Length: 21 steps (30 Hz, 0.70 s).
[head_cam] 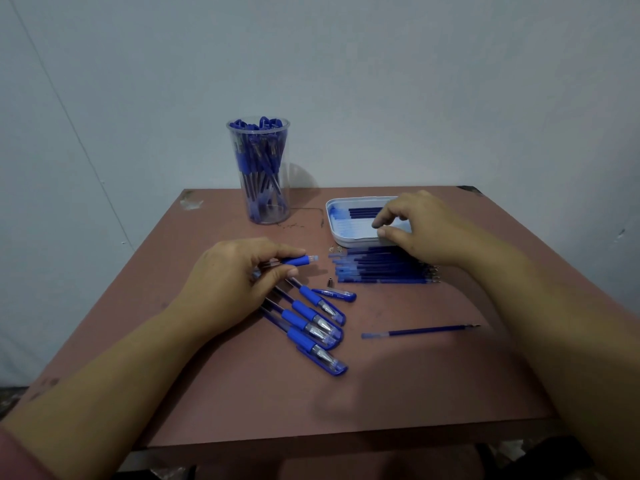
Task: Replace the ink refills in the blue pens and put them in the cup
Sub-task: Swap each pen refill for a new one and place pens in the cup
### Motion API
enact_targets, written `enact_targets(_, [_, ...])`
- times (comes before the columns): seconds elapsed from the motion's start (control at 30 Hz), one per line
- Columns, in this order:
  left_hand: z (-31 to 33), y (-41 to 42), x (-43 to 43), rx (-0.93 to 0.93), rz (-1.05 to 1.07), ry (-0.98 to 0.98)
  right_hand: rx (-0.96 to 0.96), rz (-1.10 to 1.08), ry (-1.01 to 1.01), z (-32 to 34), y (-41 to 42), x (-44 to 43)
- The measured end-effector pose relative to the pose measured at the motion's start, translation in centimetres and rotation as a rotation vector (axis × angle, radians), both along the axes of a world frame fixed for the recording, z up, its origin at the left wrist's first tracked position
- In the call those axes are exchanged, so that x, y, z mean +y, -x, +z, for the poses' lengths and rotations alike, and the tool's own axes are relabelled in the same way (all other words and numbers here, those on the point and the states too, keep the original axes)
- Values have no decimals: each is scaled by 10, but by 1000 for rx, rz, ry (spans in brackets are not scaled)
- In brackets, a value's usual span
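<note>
**Item 1, left grip** (242,275). Clamped on a pen barrel (299,260). Thumb and fingers are curled round the clear shaft, just behind the blue rubber sleeve. The sleeve end points to 3 o'clock and carries no metal tip. It is held low at about 9 o'clock of the surface (381,393).

**Item 2, right grip** (422,226). At 1 o'clock, over a white tray (349,243). Thumb and forefinger tips are drawn near together above the tray floor. Whether they hold anything cannot be told.

**Item 3, tray contents.** A few dark refills lie along the tray's 12 o'clock side.

**Item 4, refill stack** (381,268). Lies on the surface just at 6 o'clock of the tray.

**Item 5, single refill** (420,330). Lies apart at 4 o'clock.

**Item 6, loose parts.** A metal tip cone (330,282) and a blue cap (334,294) lie beside each other near centre.

**Item 7, capped pens** (311,327). Several, fanned out at 5 o'clock of the left grip.

**Item 8, cup** (268,218). Clear, upright at 11 o'clock, crowded with blue pens.

**Handling, as judged.** The barrel is probably light, stiff and smooth enough to roll, so the rubber sleeve looks the surest hold. The refills are thin and probably bend if pushed off-axis; pinch one near mid-length and feed it in straight. The cone is small and could easily be lost.
</note>
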State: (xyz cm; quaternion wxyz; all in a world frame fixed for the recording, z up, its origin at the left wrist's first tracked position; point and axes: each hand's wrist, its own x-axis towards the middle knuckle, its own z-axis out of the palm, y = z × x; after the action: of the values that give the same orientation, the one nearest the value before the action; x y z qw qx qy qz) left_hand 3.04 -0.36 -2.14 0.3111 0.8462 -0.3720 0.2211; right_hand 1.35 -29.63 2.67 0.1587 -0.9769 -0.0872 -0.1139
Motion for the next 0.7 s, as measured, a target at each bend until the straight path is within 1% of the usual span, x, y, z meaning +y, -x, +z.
enact_targets(0.33, [2,-3,0,13,5,-13,212,-52,100,9,-58,-1])
enact_targets(0.5, [4,-3,0,10,5,-17,212,-67,77,8,-64,-1])
enact_targets(0.7, [5,-2,0,1,-1,-12,185,-61,95,4,-66,2])
